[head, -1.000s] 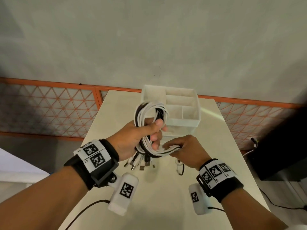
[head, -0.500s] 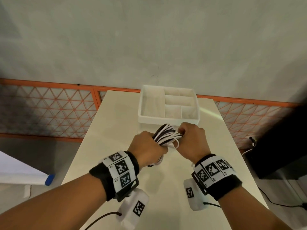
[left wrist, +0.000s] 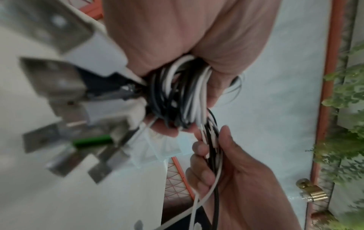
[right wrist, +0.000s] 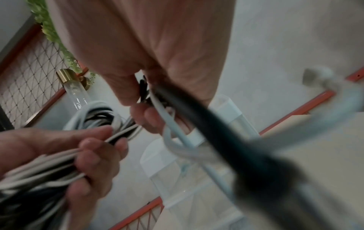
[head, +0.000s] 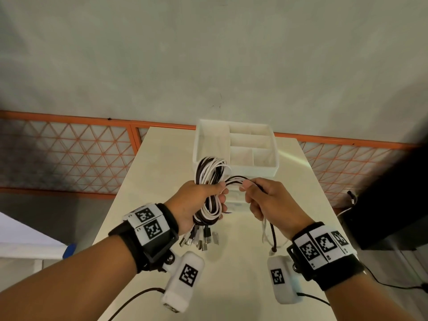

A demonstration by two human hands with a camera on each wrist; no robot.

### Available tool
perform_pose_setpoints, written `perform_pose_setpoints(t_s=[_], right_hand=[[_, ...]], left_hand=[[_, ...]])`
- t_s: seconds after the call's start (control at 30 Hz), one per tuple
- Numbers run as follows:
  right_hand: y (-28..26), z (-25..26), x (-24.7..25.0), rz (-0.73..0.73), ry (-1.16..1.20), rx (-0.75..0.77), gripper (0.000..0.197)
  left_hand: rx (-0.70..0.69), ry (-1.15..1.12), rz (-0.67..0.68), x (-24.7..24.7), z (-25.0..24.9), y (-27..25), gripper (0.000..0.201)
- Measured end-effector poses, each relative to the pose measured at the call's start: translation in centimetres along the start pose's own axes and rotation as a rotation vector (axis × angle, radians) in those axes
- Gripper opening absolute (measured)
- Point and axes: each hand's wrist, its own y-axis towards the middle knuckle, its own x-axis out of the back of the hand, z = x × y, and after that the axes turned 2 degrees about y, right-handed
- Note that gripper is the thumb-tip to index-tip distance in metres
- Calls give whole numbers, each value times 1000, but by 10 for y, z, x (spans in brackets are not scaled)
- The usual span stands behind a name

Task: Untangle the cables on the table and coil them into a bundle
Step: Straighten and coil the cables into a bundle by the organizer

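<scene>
My left hand (head: 203, 198) grips a coil of black and white cables (head: 209, 172) held upright above the table (head: 143, 181); several USB plugs (head: 199, 239) hang below the fist. My right hand (head: 259, 195) pinches the loose strands (head: 236, 180) that run out of the coil, and their tails (head: 268, 232) dangle under its palm. In the left wrist view the left hand (left wrist: 197, 77) clenches the cable coil (left wrist: 181, 99) and the right hand (left wrist: 216, 155) holds strands. In the right wrist view the right hand (right wrist: 149, 109) pinches strands (right wrist: 169, 124) beside the left hand (right wrist: 92, 152).
A white divided organiser tray (head: 266, 170) stands at the far middle of the table, just beyond the hands. An orange mesh fence (head: 69, 154) runs behind the table. A dark object (head: 393, 193) with trailing wires sits off the right edge.
The hands rose from the table and drew apart; the coil stands upright again in my left hand, and my right hand has pulled the loose strands out to the right.
</scene>
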Motion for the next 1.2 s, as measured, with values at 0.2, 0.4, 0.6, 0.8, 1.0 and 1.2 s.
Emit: perform_pose_setpoints(t_s=[0.2,0.4,0.6,0.8,1.0,1.2], right_hand=[[2,-3,-31,-69,86,-27,38],[-11,-1,-53,-83,-20,247,30],[-14,-4,-58,-120,-155,300,19],[-18,13,-46,-52,268,123,38],[-10,10,-31,-161,232,86,47],[-3,3,-14,68,-19,67,40]], left_hand=[[-90,271,-204,-18,8,2,50],[-56,275,-45,-21,8,3,86],[-139,43,-156,-20,2,0,34],[-257,174,-119,-13,3,2,46],[-347,347,-93,-6,5,-4,44],[-365,472,-44,-5,-6,-12,21]])
